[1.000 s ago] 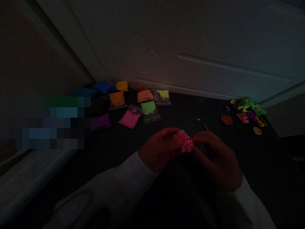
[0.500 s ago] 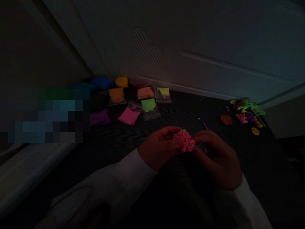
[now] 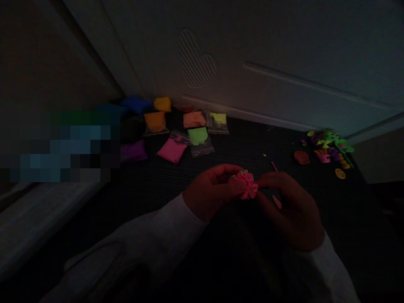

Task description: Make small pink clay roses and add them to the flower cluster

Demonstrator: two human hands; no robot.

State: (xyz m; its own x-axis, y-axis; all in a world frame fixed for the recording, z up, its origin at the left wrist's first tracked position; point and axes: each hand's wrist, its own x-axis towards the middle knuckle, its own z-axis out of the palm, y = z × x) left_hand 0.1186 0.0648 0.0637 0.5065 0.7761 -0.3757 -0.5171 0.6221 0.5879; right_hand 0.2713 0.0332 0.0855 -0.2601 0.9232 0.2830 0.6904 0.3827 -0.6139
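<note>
My left hand point(image 3: 212, 191) is closed around a small cluster of pink clay roses point(image 3: 248, 182) with bits of green between the blooms. The thumb presses on the front of the cluster. From the right, my right hand point(image 3: 293, 210) meets the cluster's edge, its thumb and forefinger pinched together there. What the fingertips cover is hidden. Just below the right forefinger, a flat pink tool point(image 3: 277, 202) lies on the dark tabletop. A thin pink stick point(image 3: 274, 166) shows beyond that hand. The picture is very dark.
Bags of pink clay point(image 3: 172, 149), green clay point(image 3: 198, 136), orange clay point(image 3: 154, 121) and several other colours lie at the back left. Small clay figures point(image 3: 331, 147) and a reddish-brown lump point(image 3: 301, 158) sit at the right. A pale panel with a heart point(image 3: 197, 59) stands behind.
My right hand has shifted slightly right and down, uncovering more of the flat pink tool. The flower cluster has turned a little in my left hand. The camera view has tilted slightly.
</note>
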